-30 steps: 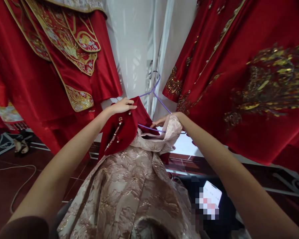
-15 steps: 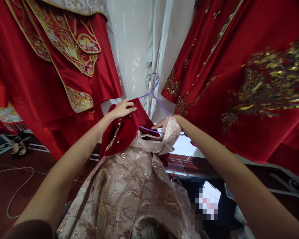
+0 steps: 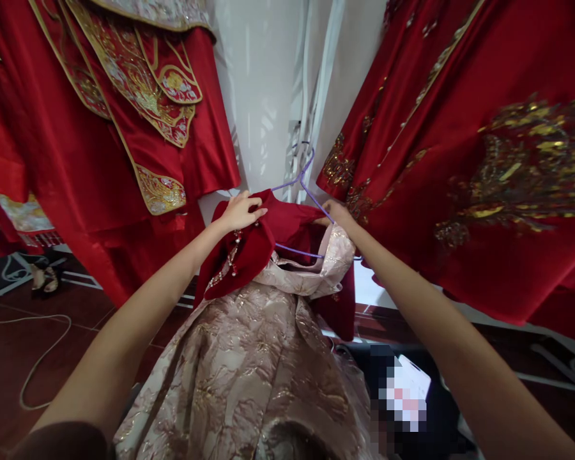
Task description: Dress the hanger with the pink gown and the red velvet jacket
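A red velvet jacket [image 3: 246,262] with a beaded trim lies over the left shoulder of a purple hanger [image 3: 301,180]. My left hand [image 3: 243,212] grips the jacket near its upper edge, fingers bent over the cloth. At the hanger's right arm, my right hand [image 3: 339,216] pinches the jacket's other side, its fingertips partly hidden by cloth. On the same hanger is a pale pink-gold brocade dress [image 3: 249,358], its off-shoulder band looped at the right and its skirt spreading toward me. The jacket's lower part hangs behind the dress.
Red gowns with gold embroidery hang at left [image 3: 172,160] and right [image 3: 498,255]. A white wall [image 3: 256,96] stands between them. Below are a lit phone [image 3: 414,377] on a dark surface, a pale cable [image 3: 67,345] and strappy shoes [image 3: 48,281] on the floor.
My right hand has risen from behind the dress's shoulder band to the hanger's right arm, drawing the jacket across to the right. My left hand keeps its hold.
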A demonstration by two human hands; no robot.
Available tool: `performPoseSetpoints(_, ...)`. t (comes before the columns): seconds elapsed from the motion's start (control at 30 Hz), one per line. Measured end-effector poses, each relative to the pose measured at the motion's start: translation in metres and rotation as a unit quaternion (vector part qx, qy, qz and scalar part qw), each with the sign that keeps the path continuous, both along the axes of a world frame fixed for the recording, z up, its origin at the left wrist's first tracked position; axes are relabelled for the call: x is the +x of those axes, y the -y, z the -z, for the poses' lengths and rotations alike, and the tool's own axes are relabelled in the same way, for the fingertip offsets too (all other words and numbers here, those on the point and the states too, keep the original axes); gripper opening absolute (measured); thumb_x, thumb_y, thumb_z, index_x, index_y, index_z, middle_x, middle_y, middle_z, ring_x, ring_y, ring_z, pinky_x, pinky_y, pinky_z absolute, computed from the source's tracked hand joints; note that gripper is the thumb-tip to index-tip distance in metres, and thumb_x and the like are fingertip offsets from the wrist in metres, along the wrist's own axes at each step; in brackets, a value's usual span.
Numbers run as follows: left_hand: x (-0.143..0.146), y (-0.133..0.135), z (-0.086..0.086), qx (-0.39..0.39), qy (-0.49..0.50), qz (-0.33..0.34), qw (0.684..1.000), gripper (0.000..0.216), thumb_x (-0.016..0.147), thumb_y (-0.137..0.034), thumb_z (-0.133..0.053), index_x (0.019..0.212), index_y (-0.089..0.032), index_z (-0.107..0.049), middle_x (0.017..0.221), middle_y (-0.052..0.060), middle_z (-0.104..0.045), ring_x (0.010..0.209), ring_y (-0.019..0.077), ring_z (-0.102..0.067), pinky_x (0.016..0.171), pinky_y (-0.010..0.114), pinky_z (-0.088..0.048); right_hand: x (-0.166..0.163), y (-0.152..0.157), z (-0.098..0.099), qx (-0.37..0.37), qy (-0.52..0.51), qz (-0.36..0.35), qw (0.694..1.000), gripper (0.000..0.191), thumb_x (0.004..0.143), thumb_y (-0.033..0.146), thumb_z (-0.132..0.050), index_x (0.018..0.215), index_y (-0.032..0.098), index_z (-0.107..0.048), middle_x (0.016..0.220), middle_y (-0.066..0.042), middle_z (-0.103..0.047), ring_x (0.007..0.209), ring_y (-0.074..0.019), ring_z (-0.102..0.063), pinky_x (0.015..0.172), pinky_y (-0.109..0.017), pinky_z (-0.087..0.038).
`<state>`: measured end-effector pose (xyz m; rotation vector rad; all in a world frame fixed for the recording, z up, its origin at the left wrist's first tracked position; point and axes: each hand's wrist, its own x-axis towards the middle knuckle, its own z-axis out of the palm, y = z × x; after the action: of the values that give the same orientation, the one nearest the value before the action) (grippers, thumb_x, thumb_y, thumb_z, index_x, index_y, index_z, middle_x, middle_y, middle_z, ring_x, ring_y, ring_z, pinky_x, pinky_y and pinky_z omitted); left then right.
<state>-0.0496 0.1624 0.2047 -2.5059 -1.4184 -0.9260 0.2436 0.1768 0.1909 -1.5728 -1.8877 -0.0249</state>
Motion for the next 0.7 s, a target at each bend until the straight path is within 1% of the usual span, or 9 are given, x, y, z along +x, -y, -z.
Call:
performPoseSetpoints(0.07,0.000,0.002,0.003,0.022,-0.002,0.007,1.000,0.026,0.085,-0.045,-0.047,0.080,-0.021,-0.058,0.083,0.004,-0.044,0.087,0.0224,-0.047,0.086,0.038,-0.033,0.004,0.004,-0.010,0.019,0.020,0.036,0.999,0.044,0.065,0.043,-0.074,0.098,0.017,-0.060,0.090,-0.009,-0.066,0.080,-0.0256,-0.061,0.065,-0.034,-0.047)
performPoseSetpoints(0.1,0.000,0.003,0.004,0.033,-0.003,0.011,0.999,0.026,0.085,-0.044,-0.046,0.080,-0.021,-0.058,0.084,0.004,-0.044,0.087,0.0225,-0.047,0.086,0.038,-0.033,0.006,0.009,-0.016,0.037,0.036,0.056,0.997,0.045,0.063,0.044,-0.075,0.097,0.019,-0.059,0.088,-0.009,-0.066,0.079,-0.0265,-0.061,0.064,-0.034,-0.046)
performPoseSetpoints(0.2,0.003,0.004,0.009,0.049,-0.011,0.016,0.999,0.025,0.087,-0.042,-0.044,0.083,-0.020,-0.057,0.086,0.005,-0.044,0.087,0.0224,-0.048,0.085,0.038,-0.034,0.018,0.030,-0.029,0.099,0.079,0.094,0.987,0.036,0.065,0.040,-0.071,0.094,0.024,-0.057,0.084,-0.006,-0.067,0.075,-0.0258,-0.061,0.061,-0.031,-0.041)
performPoseSetpoints(0.3,0.007,0.005,0.011,0.048,-0.016,0.010,0.999,0.024,0.088,-0.040,-0.042,0.086,-0.020,-0.056,0.087,0.006,-0.045,0.088,0.0228,-0.048,0.086,0.039,-0.034,0.040,0.052,-0.030,0.138,0.070,0.102,0.983,0.020,0.071,0.029,-0.065,0.089,0.026,-0.057,0.083,-0.005,-0.067,0.076,-0.0231,-0.061,0.059,-0.029,-0.037)
performPoseSetpoints(0.4,0.011,0.007,0.013,0.042,-0.019,0.005,0.999,0.024,0.089,-0.039,-0.042,0.088,-0.019,-0.056,0.089,0.007,-0.046,0.092,0.0241,-0.049,0.087,0.039,-0.033,0.068,0.066,-0.021,0.164,0.060,0.118,0.978,0.020,0.069,0.016,-0.062,0.086,0.025,-0.057,0.089,-0.006,-0.066,0.080,-0.0224,-0.060,0.060,-0.030,-0.038)
performPoseSetpoints(0.47,0.013,0.010,0.014,0.042,-0.021,0.004,0.999,0.024,0.089,-0.038,-0.042,0.089,-0.018,-0.055,0.090,0.007,-0.046,0.094,0.0249,-0.049,0.087,0.040,-0.034,0.084,0.073,-0.016,0.177,0.060,0.116,0.976,0.024,0.066,0.012,-0.062,0.085,0.025,-0.056,0.087,-0.007,-0.065,0.076,-0.0208,-0.059,0.061,-0.029,-0.039)
performPoseSetpoints(0.53,0.014,0.011,0.014,0.046,-0.022,0.001,0.999,0.025,0.090,-0.038,-0.041,0.091,-0.018,-0.055,0.091,0.008,-0.046,0.094,0.0257,-0.049,0.087,0.040,-0.034,0.094,0.080,-0.016,0.182,0.050,0.101,0.977,0.027,0.064,0.012,-0.065,0.086,0.025,-0.054,0.080,-0.006,-0.064,0.068,-0.0183,-0.058,0.059,-0.028,-0.040)
performPoseSetpoints(0.63,0.014,0.012,0.015,0.051,-0.028,-0.008,0.998,0.025,0.090,-0.038,-0.040,0.093,-0.018,-0.055,0.092,0.008,-0.046,0.094,0.0260,-0.050,0.086,0.039,-0.034,0.097,0.094,-0.025,0.185,0.045,0.077,0.979,0.030,0.062,0.016,-0.069,0.086,0.024,-0.053,0.071,-0.003,-0.062,0.061,-0.0160,-0.058,0.057,-0.026,-0.041)
performPoseSetpoints(0.7,0.014,0.013,0.015,0.051,-0.037,-0.015,0.998,0.026,0.091,-0.038,-0.039,0.095,-0.018,-0.055,0.093,0.009,-0.046,0.095,0.0255,-0.050,0.086,0.038,-0.034,0.094,0.106,-0.034,0.193,0.064,0.075,0.976,0.025,0.064,0.017,-0.067,0.084,0.024,-0.055,0.071,-0.002,-0.062,0.061,-0.0158,-0.059,0.058,-0.026,-0.041)
